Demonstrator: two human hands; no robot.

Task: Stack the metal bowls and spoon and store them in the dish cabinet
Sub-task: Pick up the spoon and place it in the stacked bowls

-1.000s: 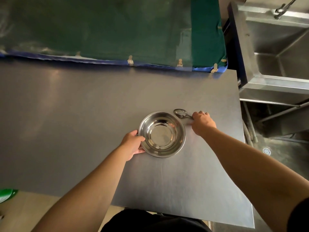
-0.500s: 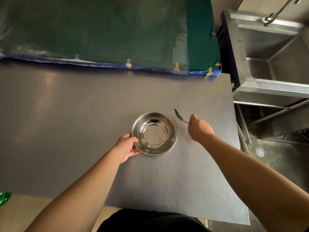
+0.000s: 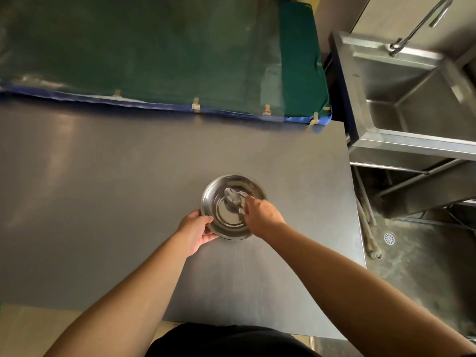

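Observation:
A round metal bowl sits on the grey metal table, right of centre; whether other bowls are nested in it cannot be told. My left hand grips the bowl's near-left rim. My right hand reaches over the bowl's right side and holds the metal spoon by its handle. The spoon's head lies blurred inside the bowl, near its middle. Its handle is mostly hidden by my fingers.
A green pad with a blue edge runs along the table's far side. A steel sink with a faucet stands to the right, past the table's right edge. A floor drain lies below it.
My right hand lifted the spoon off the table and carried it left into the bowl. My left hand kept its hold on the bowl's rim.

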